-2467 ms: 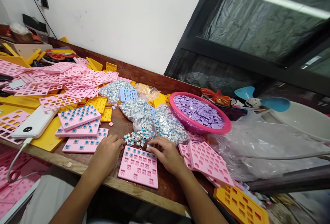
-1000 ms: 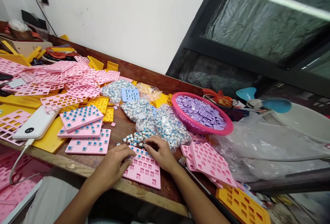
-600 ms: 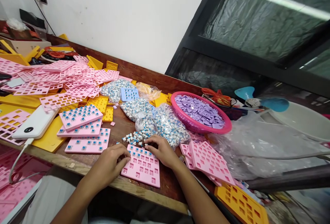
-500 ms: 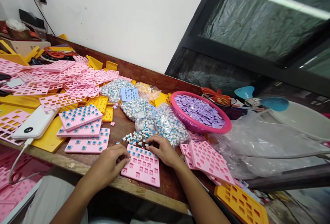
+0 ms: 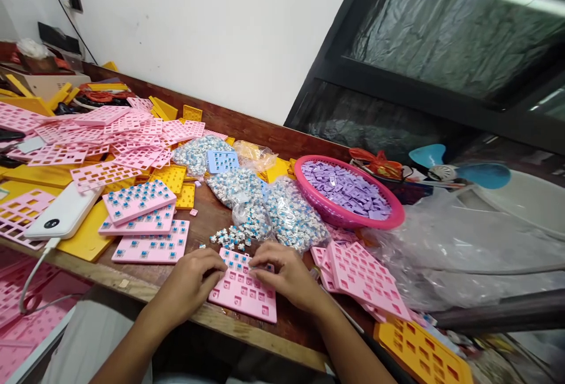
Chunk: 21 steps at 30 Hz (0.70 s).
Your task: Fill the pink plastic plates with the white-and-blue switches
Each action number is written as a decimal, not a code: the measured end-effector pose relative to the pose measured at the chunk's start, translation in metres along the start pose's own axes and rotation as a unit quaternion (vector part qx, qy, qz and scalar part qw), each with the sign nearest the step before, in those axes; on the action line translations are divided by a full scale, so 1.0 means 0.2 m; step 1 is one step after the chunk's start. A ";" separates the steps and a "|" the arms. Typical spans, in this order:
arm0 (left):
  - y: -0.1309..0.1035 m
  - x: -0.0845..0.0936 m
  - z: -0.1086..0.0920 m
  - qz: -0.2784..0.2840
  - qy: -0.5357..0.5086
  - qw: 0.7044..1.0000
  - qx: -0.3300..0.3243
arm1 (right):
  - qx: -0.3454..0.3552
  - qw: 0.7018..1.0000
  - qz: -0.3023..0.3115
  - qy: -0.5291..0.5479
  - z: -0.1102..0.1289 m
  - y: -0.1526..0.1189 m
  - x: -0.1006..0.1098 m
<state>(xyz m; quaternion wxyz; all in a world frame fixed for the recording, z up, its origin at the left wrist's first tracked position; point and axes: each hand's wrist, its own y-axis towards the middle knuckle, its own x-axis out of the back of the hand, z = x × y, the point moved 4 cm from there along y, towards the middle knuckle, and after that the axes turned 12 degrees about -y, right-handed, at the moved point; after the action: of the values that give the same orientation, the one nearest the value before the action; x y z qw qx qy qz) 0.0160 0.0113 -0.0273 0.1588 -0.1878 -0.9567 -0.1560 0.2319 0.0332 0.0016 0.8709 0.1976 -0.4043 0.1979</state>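
Observation:
A pink keyboard plate [image 5: 242,294] lies near the table's front edge, blue-topped key switches in its far rows and bare square holes in the nearer ones. My left hand [image 5: 196,278] grips its left edge between thumb and fingers. Over the plate's right side, my right hand [image 5: 286,272] has thumb and fingertips pinched together close to the surface; whatever is between them is hidden. Just beyond the plate, loose key switches [image 5: 232,235] spill in front of a clear bag of switches [image 5: 295,213].
Left are stacked pink plates with switches [image 5: 139,201], a white power bank [image 5: 64,213] with cable, and a heap of pink plates [image 5: 119,131]. Right are a pink basket [image 5: 399,213] of purple keycaps, more pink plates [image 5: 368,275] and a yellow plate [image 5: 419,351].
My right hand has moved from beside the loose switches back toward me, over the pink plate, with its fingertips together. My left hand stays on the plate's left edge.

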 end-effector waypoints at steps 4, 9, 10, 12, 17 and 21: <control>0.01 -0.02 -0.01 -0.001 0.013 1.000 -0.003 | 0.034 0.998 0.011 -0.050 0.03 -0.02 -0.03; 0.03 -0.05 0.00 0.014 0.034 0.999 -0.023 | 0.033 0.993 -0.014 -0.115 -0.01 -0.01 -0.08; 0.03 -0.06 0.00 0.013 0.039 0.999 -0.025 | 0.032 0.991 -0.022 -0.125 -0.01 -0.01 -0.09; 0.03 -0.06 0.01 0.005 0.055 0.998 -0.027 | 0.037 0.989 -0.032 -0.142 -0.02 -0.01 -0.09; 0.00 -0.07 0.00 -0.004 0.119 0.992 -0.051 | 0.073 0.984 -0.013 -0.165 0.00 -0.03 -0.08; -0.03 -0.09 0.00 -0.039 0.211 0.973 -0.079 | 0.076 0.982 -0.017 -0.172 0.01 -0.04 -0.06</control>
<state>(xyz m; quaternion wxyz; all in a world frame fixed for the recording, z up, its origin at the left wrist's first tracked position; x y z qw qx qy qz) 0.0298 0.0003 -0.0348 0.3357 -0.1248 -0.8929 -0.2730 0.2270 0.0240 -0.0079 0.7743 0.3009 -0.5283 0.1757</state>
